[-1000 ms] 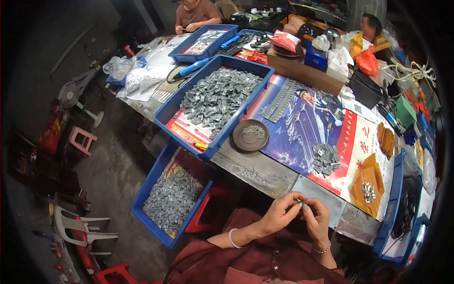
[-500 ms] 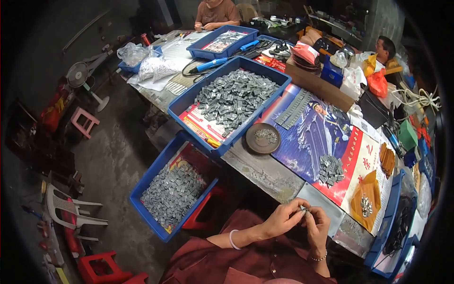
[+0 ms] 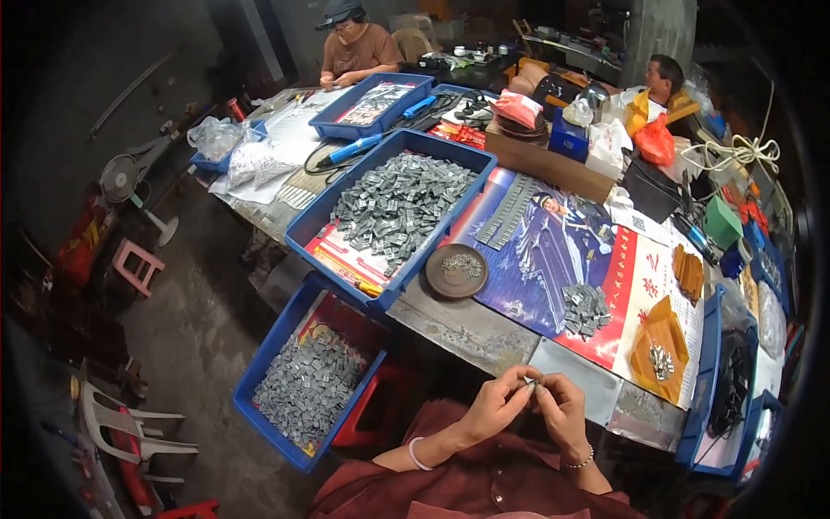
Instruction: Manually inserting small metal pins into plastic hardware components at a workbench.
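Together, two hands (image 3: 497,406) (image 3: 562,413) pinch small piece (image 3: 532,383); one dish (image 3: 443,284) nearby.

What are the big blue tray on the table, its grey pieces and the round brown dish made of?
Blue tray: probably plastic, smooth and evenly coloured. Grey pieces: likely metal, dull with bright glints. Round brown dish: matte, so perhaps wood or clay; unclear.

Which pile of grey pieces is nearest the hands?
The small pile on the poster, just beyond the right hand; the two bigger piles sit in blue trays farther left.
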